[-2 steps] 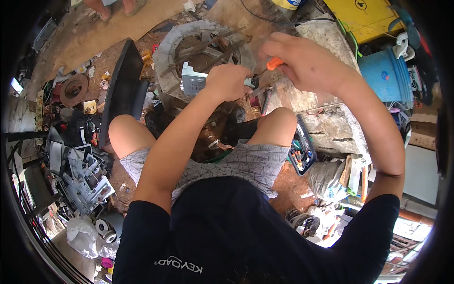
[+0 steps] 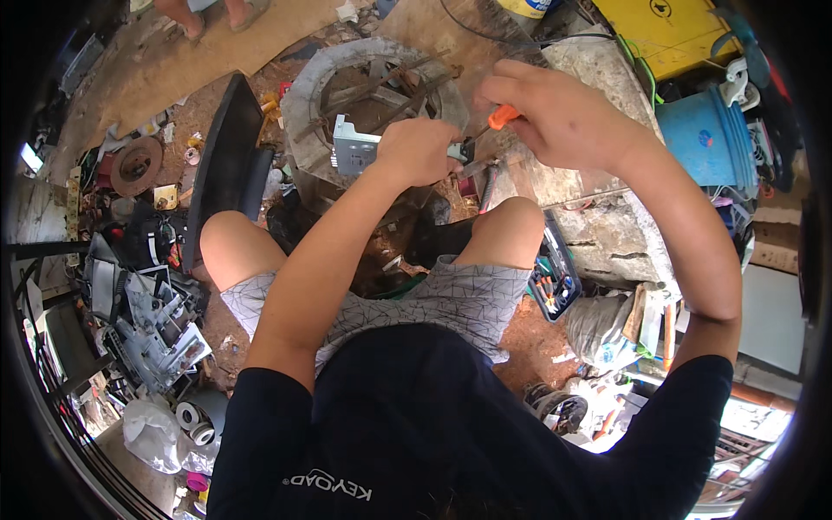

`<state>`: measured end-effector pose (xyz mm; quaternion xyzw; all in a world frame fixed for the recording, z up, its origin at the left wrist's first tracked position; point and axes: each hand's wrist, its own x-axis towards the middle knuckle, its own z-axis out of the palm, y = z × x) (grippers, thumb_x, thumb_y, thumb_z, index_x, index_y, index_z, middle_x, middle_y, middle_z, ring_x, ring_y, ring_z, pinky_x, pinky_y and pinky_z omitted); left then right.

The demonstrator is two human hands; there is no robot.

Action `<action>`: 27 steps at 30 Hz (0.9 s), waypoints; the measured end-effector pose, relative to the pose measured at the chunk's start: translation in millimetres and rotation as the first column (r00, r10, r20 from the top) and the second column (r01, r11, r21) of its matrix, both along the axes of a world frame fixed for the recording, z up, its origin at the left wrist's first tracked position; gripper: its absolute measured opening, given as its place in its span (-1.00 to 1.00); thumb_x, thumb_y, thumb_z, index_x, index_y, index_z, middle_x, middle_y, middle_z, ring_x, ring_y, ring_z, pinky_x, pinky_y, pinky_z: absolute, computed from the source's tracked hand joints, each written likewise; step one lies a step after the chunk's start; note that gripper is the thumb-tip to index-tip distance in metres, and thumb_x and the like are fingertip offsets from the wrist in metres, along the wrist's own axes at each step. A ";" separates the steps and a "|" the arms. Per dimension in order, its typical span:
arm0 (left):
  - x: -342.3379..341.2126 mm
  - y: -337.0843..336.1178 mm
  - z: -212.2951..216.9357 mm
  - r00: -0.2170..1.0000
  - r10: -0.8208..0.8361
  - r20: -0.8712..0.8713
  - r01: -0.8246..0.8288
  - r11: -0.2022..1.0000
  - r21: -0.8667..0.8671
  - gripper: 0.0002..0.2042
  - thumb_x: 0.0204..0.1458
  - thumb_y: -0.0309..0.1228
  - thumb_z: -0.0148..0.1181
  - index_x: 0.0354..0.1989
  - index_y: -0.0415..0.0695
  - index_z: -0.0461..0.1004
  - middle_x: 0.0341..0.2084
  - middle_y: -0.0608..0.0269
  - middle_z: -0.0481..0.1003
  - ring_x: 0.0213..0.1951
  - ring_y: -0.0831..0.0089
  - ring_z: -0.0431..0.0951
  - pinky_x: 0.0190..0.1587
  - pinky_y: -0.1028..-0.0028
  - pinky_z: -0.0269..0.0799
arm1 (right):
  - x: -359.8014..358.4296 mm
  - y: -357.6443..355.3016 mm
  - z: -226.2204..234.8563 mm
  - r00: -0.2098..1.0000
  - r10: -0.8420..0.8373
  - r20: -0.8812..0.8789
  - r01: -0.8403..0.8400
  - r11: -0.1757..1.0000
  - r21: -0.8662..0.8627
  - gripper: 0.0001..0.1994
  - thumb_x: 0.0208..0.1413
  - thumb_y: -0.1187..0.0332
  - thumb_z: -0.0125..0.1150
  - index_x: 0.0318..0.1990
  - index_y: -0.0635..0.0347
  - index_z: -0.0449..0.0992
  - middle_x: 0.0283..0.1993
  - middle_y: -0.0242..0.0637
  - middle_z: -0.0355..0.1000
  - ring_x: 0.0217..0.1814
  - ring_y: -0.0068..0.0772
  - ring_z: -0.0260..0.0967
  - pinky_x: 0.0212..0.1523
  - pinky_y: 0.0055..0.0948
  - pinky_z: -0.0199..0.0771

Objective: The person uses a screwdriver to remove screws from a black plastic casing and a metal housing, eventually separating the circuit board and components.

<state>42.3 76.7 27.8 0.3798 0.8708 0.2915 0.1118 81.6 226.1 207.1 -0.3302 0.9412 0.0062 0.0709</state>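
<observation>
My left hand (image 2: 419, 152) is closed around a silver sheet-metal case (image 2: 354, 149), whose bent edge and row of small slots stick out to the left. A dark end piece (image 2: 466, 151) of it shows right of my fingers. In my right hand (image 2: 563, 113) is a screwdriver with an orange handle (image 2: 503, 116), its thin shaft slanting down toward that dark end. I cannot tell whether the tip touches it. Both hands are above a grey round stone-like stand (image 2: 303, 95) with sticks lying across its opening.
Left of my knee stands a black flat panel (image 2: 221, 156), with scrap metal parts (image 2: 160, 329) beyond it. A tool case (image 2: 559, 269) lies by my right knee. At the right are a worn slab (image 2: 598, 230), a blue bucket (image 2: 702, 143) and a yellow case (image 2: 667, 35). Another person's feet (image 2: 247, 16) show at the top.
</observation>
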 end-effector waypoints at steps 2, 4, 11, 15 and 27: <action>0.1 0.2 0.4 1.000 -0.004 0.004 0.004 1.000 -0.003 -0.66 -0.13 -0.16 0.38 -0.15 0.06 0.60 -0.29 0.17 0.60 -0.15 0.13 0.57 -0.13 0.19 0.45 | 0.9 -3.7 1.5 0.999 -0.042 0.016 0.043 0.999 -0.030 -0.80 -0.06 0.41 0.22 -0.24 0.20 0.45 -0.25 -0.10 0.44 -0.11 0.01 0.44 -0.12 -0.14 0.45; 0.0 1.4 0.5 1.000 -0.002 0.013 0.002 1.000 -0.024 -0.66 -0.13 -0.16 0.37 -0.15 0.06 0.60 -0.28 0.17 0.60 -0.15 0.13 0.57 -0.13 0.19 0.45 | 2.8 -1.8 -1.3 0.989 -0.146 0.018 0.143 0.981 0.130 -0.77 -0.07 0.47 0.22 -0.21 0.18 0.42 -0.23 -0.13 0.38 -0.18 0.03 0.41 -0.20 -0.13 0.43; -2.0 0.3 -6.6 0.998 0.012 -0.063 -0.010 0.999 0.033 -0.63 -0.15 -0.08 0.37 -0.16 0.07 0.60 -0.28 0.14 0.59 -0.14 0.11 0.58 -0.13 0.17 0.47 | -17.1 2.5 -4.3 0.991 0.132 0.037 -0.135 0.988 0.081 -0.76 -0.16 0.46 0.32 -0.29 0.22 0.45 -0.33 -0.13 0.44 -0.21 0.05 0.41 -0.19 -0.12 0.43; 0.6 -2.5 4.1 1.000 -0.001 -0.006 0.001 1.000 -0.030 -0.61 -0.16 -0.07 0.37 -0.13 0.08 0.60 -0.26 0.13 0.59 -0.13 0.12 0.58 -0.14 0.18 0.49 | -13.6 4.4 6.5 0.994 -0.083 0.063 0.087 0.995 -0.047 -0.78 -0.11 0.34 0.33 -0.31 0.22 0.49 -0.32 -0.06 0.48 -0.22 0.06 0.45 -0.21 -0.09 0.44; 3.2 -10.0 11.7 0.999 -0.014 0.047 0.014 1.000 0.010 -0.60 -0.18 -0.20 0.40 -0.10 0.04 0.60 -0.28 0.13 0.60 -0.15 0.15 0.59 -0.15 0.21 0.49 | -0.7 -15.1 16.6 0.977 -0.172 0.128 0.179 0.982 -0.050 -0.83 -0.13 0.46 0.31 -0.36 0.24 0.46 -0.28 -0.05 0.42 -0.21 0.12 0.40 -0.24 -0.09 0.41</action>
